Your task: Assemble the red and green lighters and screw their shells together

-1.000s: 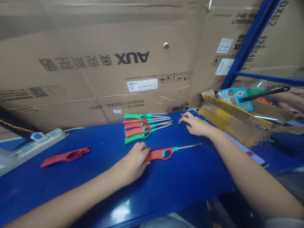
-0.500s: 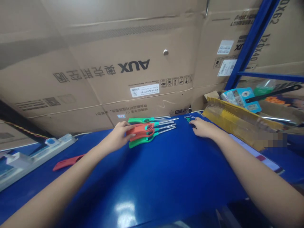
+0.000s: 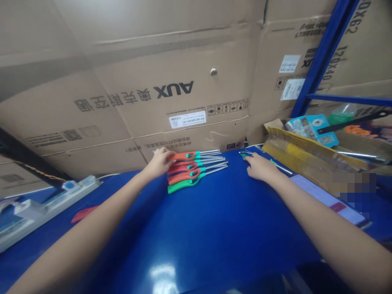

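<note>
A row of long-necked gas lighters lies side by side, their metal rods pointing right. My left hand (image 3: pixel 161 162) is closed on the handle end of the rearmost red lighter (image 3: pixel 183 156). In front of that one lie more red lighters (image 3: pixel 181 176) and a green lighter (image 3: pixel 183 186) at the near edge of the row. To the right, my right hand (image 3: pixel 259 166) has its fingers bent down at a small green piece (image 3: pixel 243 155) with thin metal parts. Whether the fingers grip this piece I cannot make out clearly. A separate red handle (image 3: pixel 84 214) lies partly behind my left forearm.
A large cardboard box (image 3: pixel 128 53) stands behind the blue table (image 3: pixel 214 228). On the left is a white power strip (image 3: pixel 55 208) with plugs. At right are a taped open carton (image 3: pixel 309 151), a phone (image 3: pixel 329 200), a metal rod (image 3: pixel 283 168) and a blue frame post (image 3: pixel 324 57).
My left hand has moved back from the middle of the row to the rear. A red lighter now lies at the rear, where a green one showed. My right hand has hardly moved.
</note>
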Available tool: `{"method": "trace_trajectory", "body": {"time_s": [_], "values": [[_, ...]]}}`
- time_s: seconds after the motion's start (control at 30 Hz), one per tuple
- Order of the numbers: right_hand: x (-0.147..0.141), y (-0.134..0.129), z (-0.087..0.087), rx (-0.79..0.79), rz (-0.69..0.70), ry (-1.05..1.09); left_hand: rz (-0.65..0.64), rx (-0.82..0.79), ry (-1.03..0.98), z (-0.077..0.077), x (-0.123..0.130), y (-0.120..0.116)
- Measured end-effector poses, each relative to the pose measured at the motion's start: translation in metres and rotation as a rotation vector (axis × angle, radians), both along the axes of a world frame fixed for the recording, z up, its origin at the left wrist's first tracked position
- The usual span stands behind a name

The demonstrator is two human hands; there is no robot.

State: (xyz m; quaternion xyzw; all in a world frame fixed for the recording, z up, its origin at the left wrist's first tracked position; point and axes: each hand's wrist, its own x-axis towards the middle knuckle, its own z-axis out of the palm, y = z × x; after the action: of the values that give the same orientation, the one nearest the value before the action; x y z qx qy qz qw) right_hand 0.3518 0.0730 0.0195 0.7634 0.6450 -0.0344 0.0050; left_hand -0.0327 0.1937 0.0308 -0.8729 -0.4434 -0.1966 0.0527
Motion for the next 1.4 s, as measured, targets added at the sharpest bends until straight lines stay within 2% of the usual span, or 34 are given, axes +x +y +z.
{"method": "trace_trajectory", "body": {"time_s": [0.2,0.47,0.93,1.07,1.17,1.27,1.4], "values": [[0.000,0.000,0.000,0.001,0.001,0.007,0.042,0.040,-0.077,-0.007,0.004,0.000],[-0.001,0.001,-0.001,0.008,0.012,0.021,0.121,0.015,-0.128,-0.006,0.005,-0.001],[0.001,0.002,-0.008,0.087,0.028,0.034,0.030,0.044,-0.039,0.000,0.012,-0.022],[-0.006,0.001,-0.008,0.250,0.046,0.072,-0.051,0.066,-0.041,-0.002,0.018,-0.040],[-0.016,-0.002,-0.005,0.355,0.134,0.153,-0.124,0.059,-0.039,-0.006,0.025,-0.063],[-0.030,-0.008,-0.005,0.364,0.235,0.262,-0.180,0.029,-0.022,-0.007,0.030,-0.092],[-0.045,-0.016,-0.012,0.352,0.340,0.371,-0.255,-0.030,0.031,0.000,0.029,-0.128]]}}
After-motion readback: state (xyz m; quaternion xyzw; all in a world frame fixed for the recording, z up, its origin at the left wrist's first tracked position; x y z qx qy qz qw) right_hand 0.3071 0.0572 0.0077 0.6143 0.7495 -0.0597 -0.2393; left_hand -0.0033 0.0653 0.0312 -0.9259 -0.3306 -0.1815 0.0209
